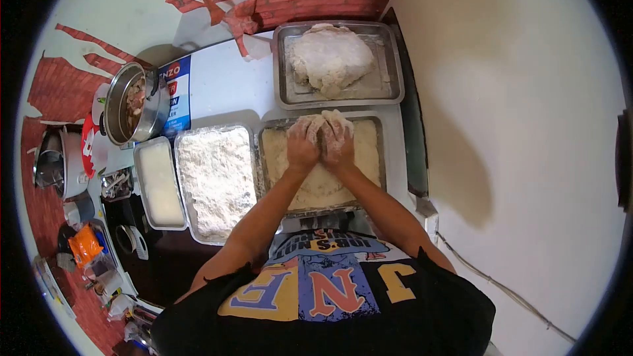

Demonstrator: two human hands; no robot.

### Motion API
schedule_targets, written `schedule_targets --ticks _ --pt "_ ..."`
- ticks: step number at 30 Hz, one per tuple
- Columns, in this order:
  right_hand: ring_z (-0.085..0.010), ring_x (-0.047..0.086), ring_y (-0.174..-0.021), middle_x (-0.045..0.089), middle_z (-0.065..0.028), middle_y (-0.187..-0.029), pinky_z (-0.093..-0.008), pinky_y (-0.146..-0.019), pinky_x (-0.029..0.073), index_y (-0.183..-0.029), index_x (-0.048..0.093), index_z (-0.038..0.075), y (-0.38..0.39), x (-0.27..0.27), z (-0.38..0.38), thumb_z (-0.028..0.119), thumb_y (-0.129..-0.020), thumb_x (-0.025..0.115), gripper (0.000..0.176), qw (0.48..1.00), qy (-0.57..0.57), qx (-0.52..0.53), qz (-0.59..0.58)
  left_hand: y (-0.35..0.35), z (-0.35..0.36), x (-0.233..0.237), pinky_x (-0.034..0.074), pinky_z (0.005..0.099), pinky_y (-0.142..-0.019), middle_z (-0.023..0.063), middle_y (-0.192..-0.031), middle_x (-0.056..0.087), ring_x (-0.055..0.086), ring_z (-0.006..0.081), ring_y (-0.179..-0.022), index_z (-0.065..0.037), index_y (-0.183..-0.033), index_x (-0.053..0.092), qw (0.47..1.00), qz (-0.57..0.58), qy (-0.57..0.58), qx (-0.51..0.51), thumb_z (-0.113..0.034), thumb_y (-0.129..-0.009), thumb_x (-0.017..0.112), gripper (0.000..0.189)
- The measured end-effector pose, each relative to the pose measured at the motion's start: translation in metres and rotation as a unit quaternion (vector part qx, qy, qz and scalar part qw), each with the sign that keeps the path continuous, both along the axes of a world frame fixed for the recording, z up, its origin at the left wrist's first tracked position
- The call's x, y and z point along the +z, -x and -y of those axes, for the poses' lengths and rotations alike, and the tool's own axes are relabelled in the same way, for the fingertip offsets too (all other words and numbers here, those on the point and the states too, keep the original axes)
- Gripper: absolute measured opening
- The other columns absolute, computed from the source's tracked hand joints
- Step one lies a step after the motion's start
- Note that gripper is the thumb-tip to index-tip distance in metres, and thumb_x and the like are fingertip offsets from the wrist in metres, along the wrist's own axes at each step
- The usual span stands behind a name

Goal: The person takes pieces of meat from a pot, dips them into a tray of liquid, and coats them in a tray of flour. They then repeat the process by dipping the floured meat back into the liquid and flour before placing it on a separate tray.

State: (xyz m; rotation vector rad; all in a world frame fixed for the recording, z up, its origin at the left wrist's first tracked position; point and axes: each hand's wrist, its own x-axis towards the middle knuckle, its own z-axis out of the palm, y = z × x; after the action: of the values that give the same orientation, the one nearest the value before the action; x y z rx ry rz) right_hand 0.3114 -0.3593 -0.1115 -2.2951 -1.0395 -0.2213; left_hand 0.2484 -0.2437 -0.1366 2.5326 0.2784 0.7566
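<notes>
Left grip (303,138) and right grip (338,137) sit side by side, thumbs close together, fingers bent and coated with flour. Whether they close on anything cannot be told, since the palms and the undersides of the fingers are hidden. Both are over the far half of a tray (383,158) at the near right corner of the table (227,86). Pale mix (366,158) covers the bottom of that tray, spread around and below the wrists.

Just beyond, at the table's far right corner, a second tray (396,59) carries a big floured lump (333,59). Left of the hands, along the near edge, stands a deep tray (253,158) of loose white flour (217,178). Beside it, toward the near left corner, a smaller tray (138,178) holds pale liquid (160,181). Past that, by the left edge, a steel pot (155,115) with pieces of food (135,100) inside stands next to a blue printed panel (178,115).
</notes>
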Motion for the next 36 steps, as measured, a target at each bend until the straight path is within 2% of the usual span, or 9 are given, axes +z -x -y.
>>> schedule_targets --ticks 6,10,13,17,20,23,26,32,36 --pt "-0.0422 0.038 -0.129 0.043 -0.0173 -0.141 -0.0603 -0.104 0.024 -0.125 0.055 0.008 -0.002 0.001 0.003 0.021 -0.085 0.053 0.043 0.991 0.11 -0.051 0.047 -0.006 0.002 0.003 0.037 0.0479 -0.096 0.0148 -0.124 0.054 0.05 0.036 -0.115 -0.008 -0.122 0.059 0.998 -0.019 -0.058 0.022 -0.014 -0.078 0.057 0.044" --pt "-0.0433 0.041 -0.124 0.046 -0.0182 -0.136 -0.0599 -0.107 0.021 -0.125 0.056 0.008 0.002 -0.009 0.004 0.021 -0.085 0.053 0.042 0.989 0.138 -0.056 -0.01 -0.007 -0.002 0.021 0.038 0.0473 -0.092 0.014 -0.124 0.054 0.05 0.0335 -0.114 -0.011 -0.122 0.059 0.996 -0.057 -0.069 -0.003 -0.015 -0.077 0.058 0.045" --pt "-0.0447 0.046 -0.117 0.05 -0.0188 -0.13 -0.0604 -0.104 0.027 -0.125 0.057 0.011 -0.004 -0.005 0.006 0.019 -0.084 0.054 0.042 0.995 0.083 -0.043 0.042 -0.007 -0.005 0.019 0.039 0.046 -0.089 0.0139 -0.122 0.054 0.051 0.0326 -0.112 -0.013 -0.122 0.06 0.995 -0.019 -0.1 -0.011 -0.015 -0.076 0.059 0.046" --pt "-0.0474 0.049 -0.111 0.051 -0.0199 -0.129 -0.0567 -0.09 0.042 -0.118 0.063 0.015 -0.017 -0.005 0.013 0.017 -0.082 0.054 0.038 0.992 0.121 -0.036 0.007 -0.004 -0.002 0.025 0.038 0.0463 -0.091 0.014 -0.124 0.054 0.05 0.0337 -0.113 -0.012 -0.124 0.057 0.99 -0.096 -0.101 -0.007 -0.013 -0.074 0.059 0.05" --pt "-0.046 0.049 -0.112 0.051 -0.0194 -0.13 -0.0543 -0.09 0.043 -0.116 0.065 0.014 -0.016 -0.006 0.011 0.018 -0.083 0.052 0.036 0.985 0.132 -0.033 0.102 -0.002 -0.004 0.014 0.038 0.0477 -0.094 0.0142 -0.126 0.053 0.049 0.0349 -0.114 -0.01 -0.127 0.055 0.993 -0.074 -0.096 -0.006 -0.012 -0.073 0.058 0.054" --pt "-0.0438 0.049 -0.113 0.05 -0.0187 -0.132 -0.0551 -0.092 0.042 -0.12 0.063 0.014 -0.012 -0.008 0.013 0.018 -0.083 0.052 0.039 0.993 0.113 -0.005 0.028 0.017 0.001 0.019 0.039 0.047 -0.09 0.0152 -0.124 0.054 0.052 0.0338 -0.109 -0.01 -0.122 0.059 0.989 -0.093 -0.113 0.012 -0.013 -0.074 0.057 0.048" --pt "-0.0383 0.039 -0.129 0.054 -0.0177 -0.128 -0.0612 -0.108 0.022 -0.126 0.059 0.019 -0.013 -0.014 0.008 0.021 -0.085 0.051 0.042 0.992 0.116 -0.007 0.058 0.01 -0.002 0.01 0.04 0.047 -0.09 0.015 -0.123 0.054 0.052 0.0335 -0.108 -0.01 -0.122 0.059 0.988 -0.08 -0.128 0.041 -0.012 -0.075 0.057 0.047" --pt "-0.0372 0.036 -0.132 0.05 -0.0165 -0.134 -0.0626 -0.108 0.02 -0.13 0.056 0.02 0.014 -0.009 0.026 0.019 -0.087 0.05 0.043 0.984 0.179 -0.01 0.001 0.003 -0.016 0.024 0.04 0.0466 -0.092 0.015 -0.126 0.053 0.052 0.0333 -0.111 -0.012 -0.122 0.06 0.99 -0.067 -0.122 0.015 -0.013 -0.076 0.056 0.046" --pt "-0.037 0.034 -0.134 0.046 -0.0149 -0.138 -0.0636 -0.107 0.02 -0.133 0.053 0.019 0.005 0.02 0.018 0.019 -0.088 0.049 0.045 0.987 0.151 -0.011 0.059 0.005 -0.013 0.01 0.038 0.0489 -0.094 0.0149 -0.128 0.051 0.05 0.0345 -0.113 -0.015 -0.127 0.057 0.986 -0.089 -0.141 -0.001 -0.015 -0.075 0.06 0.052"
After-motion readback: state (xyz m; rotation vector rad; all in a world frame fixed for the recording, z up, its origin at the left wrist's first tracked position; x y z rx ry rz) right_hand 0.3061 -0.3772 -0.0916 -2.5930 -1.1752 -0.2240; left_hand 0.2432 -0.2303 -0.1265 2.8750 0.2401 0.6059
